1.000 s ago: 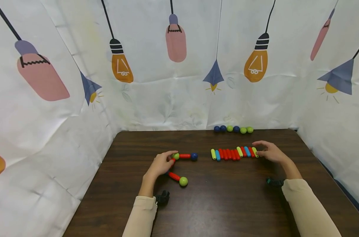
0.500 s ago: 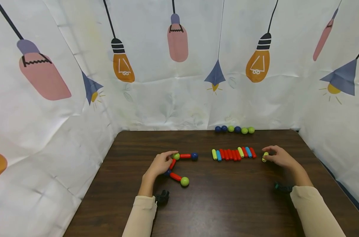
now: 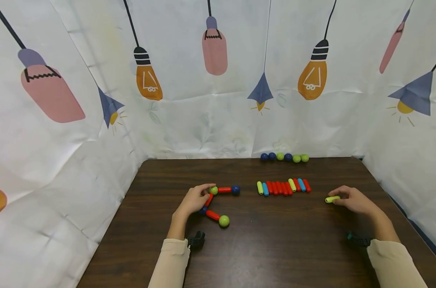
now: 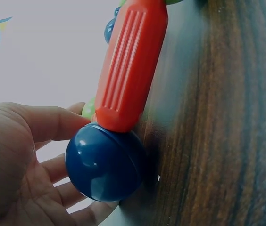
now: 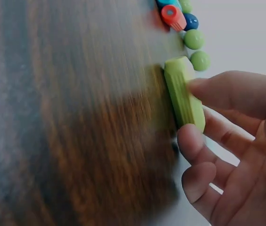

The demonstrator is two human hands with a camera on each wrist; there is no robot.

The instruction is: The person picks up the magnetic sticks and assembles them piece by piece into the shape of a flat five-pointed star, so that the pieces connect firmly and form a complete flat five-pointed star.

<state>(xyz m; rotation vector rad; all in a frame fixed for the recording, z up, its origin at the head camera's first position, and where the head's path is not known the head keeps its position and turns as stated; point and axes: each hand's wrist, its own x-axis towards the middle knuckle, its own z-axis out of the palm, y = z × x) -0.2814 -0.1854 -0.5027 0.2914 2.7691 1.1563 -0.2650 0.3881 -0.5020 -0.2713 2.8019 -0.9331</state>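
Note:
My left hand (image 3: 193,201) holds a bent chain of balls and rods at its green ball (image 3: 214,191) and the red rod below it. A red rod (image 3: 224,190) and blue ball (image 3: 235,190) extend right from there. The chain's lower end has another red rod (image 3: 213,215) and a green ball (image 3: 223,221). A blue ball (image 4: 105,162) fills the left wrist view's middle, the thumb passing behind it. My right hand (image 3: 355,201) pinches a loose yellow-green rod (image 5: 184,92) between thumb and fingers, low over the table; whether it touches the wood is unclear.
A row of red, blue and yellow-green rods (image 3: 283,188) lies at mid-table. Behind it, blue and green balls (image 3: 287,157) line the far edge of the dark wooden table (image 3: 275,248). A white printed cloth (image 3: 189,120) hangs behind and at both sides.
My right hand has taken the yellow-green rod off the row's right end and moved it right and nearer, turning it sideways. The left hand and chain have stayed nearly still.

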